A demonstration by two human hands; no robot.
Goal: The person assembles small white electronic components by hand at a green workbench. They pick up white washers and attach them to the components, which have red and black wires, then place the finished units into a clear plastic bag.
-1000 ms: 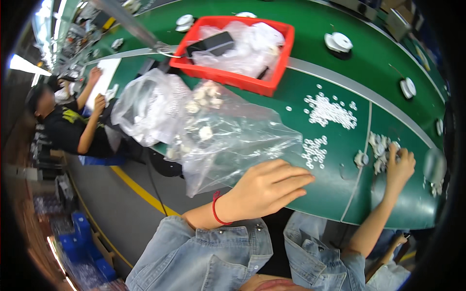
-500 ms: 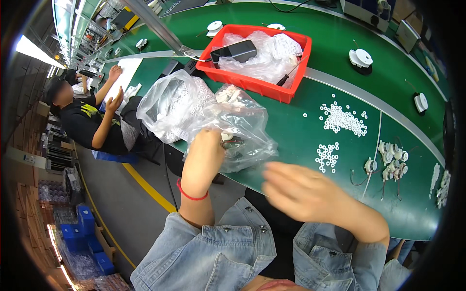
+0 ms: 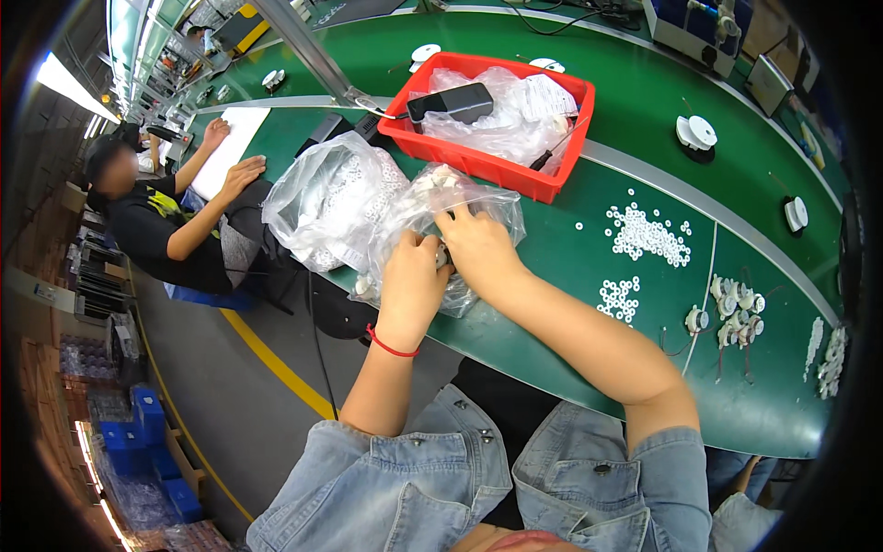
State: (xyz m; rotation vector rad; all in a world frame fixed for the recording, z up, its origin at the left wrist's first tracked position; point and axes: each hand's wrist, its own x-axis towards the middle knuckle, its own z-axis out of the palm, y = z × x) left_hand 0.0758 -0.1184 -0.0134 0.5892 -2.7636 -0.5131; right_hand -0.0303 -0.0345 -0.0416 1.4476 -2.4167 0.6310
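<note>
Both of my hands are at a clear plastic bag (image 3: 501,204) near the table's front edge, with whitish parts (image 3: 440,177) inside it. My left hand (image 3: 407,287), a red cord on its wrist, is closed on a small motor (image 3: 442,257), a round part mostly hidden by the fingers. Just to the right, my right hand (image 3: 483,253) bends its fingers at the bag's mouth and presses on the plastic; its fingertips are partly covered. Against the left side of this bag leans a second clear bag (image 3: 317,207), full of small white rings.
Behind the bags stands a red bin (image 3: 469,156) with plastic, a black device (image 3: 451,104) and a screwdriver. White rings (image 3: 648,237) lie in two groups to the right, beside several wired motors (image 3: 736,313). White round parts (image 3: 696,133) sit on the green belt. A person (image 3: 152,221) sits at left.
My right hand has swung left from over the table's front edge to the bag's mouth. My left hand has shifted slightly right. The seated person's nearer hand has lowered.
</note>
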